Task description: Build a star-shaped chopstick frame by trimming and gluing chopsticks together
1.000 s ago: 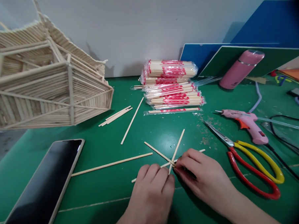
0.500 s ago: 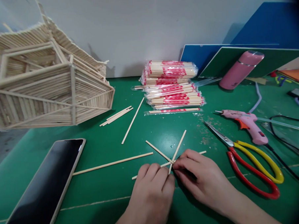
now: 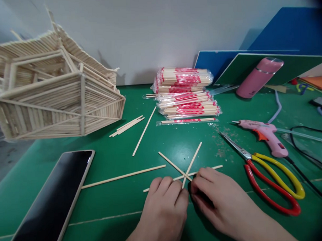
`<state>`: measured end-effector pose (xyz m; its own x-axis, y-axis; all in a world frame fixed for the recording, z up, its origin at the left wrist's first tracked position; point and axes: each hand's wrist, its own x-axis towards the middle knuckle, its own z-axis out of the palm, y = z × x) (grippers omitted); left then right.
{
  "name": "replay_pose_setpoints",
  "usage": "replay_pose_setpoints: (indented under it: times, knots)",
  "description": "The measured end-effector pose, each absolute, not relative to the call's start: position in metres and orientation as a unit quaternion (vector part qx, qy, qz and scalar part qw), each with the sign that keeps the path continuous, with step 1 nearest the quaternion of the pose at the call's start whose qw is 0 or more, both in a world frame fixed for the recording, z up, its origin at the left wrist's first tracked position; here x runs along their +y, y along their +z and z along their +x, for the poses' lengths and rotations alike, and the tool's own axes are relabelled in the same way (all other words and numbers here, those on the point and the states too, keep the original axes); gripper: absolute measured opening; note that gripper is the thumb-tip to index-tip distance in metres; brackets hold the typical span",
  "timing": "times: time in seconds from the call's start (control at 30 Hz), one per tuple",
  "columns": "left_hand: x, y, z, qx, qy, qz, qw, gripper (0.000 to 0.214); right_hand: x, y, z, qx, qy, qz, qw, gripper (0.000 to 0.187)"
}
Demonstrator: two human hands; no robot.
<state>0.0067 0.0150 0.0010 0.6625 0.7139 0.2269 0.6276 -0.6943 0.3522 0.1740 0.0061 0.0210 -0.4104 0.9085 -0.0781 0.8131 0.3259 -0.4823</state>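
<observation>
Three thin wooden sticks cross each other point(image 3: 185, 169) on the green mat, near its front edge. My left hand point(image 3: 165, 209) has its fingers curled together, the fingertips pinching the crossing point from the left. My right hand point(image 3: 220, 199) pinches the same crossing from the right, fingers closed on the sticks. A long single stick point(image 3: 123, 176) lies flat just left of my left hand.
A large model of glued sticks point(image 3: 53, 93) stands at the back left. A dark phone point(image 3: 51, 200) lies front left. Wrapped chopstick bundles point(image 3: 185, 92) sit at the back centre. Red-and-yellow scissors point(image 3: 270, 176), a pink glue gun point(image 3: 263, 133), its cable and a pink flask point(image 3: 259, 77) fill the right.
Both hands stay pinched on the crossed sticks. The whole scene has slid slightly down and right in view as my head tilted.
</observation>
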Motion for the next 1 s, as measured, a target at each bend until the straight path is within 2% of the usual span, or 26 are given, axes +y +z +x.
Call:
replay_pose_setpoints:
  times: [0.17, 0.4, 0.57, 0.63, 0.77, 0.9, 1.0]
  knots:
    - [0.011, 0.007, 0.007, 0.397, 0.259, 0.862, 0.180, 0.017, 0.003, 0.024, 0.179, -0.795, 0.262, -0.520, 0.170, 0.012]
    - [0.010, 0.033, 0.011, 0.397, 0.316, 0.733, 0.453, 0.021, 0.003, 0.039, 0.178, -0.758, 0.306, -0.457, 0.350, 0.010]
    - [0.005, 0.036, 0.008, 0.390, 0.295, 0.625, 0.609, 0.021, -0.002, 0.049, 0.175, -0.702, 0.392, -0.445, 0.394, 0.008]
    - [0.002, 0.034, 0.007, 0.382, 0.282, 0.602, 0.643, 0.022, -0.005, 0.049, 0.175, -0.683, 0.430, -0.433, 0.401, 0.007]
    - [-0.003, 0.033, 0.013, 0.381, 0.302, 0.558, 0.673, 0.025, -0.013, 0.039, 0.180, -0.675, 0.422, -0.406, 0.449, 0.010]
    - [-0.004, 0.036, 0.025, 0.396, 0.325, 0.429, 0.744, 0.025, -0.017, 0.031, 0.183, -0.599, 0.453, -0.426, 0.505, 0.002]
    - [-0.002, 0.039, 0.033, 0.385, 0.313, 0.338, 0.799, 0.026, -0.017, 0.032, 0.185, -0.555, 0.490, -0.420, 0.526, 0.004]
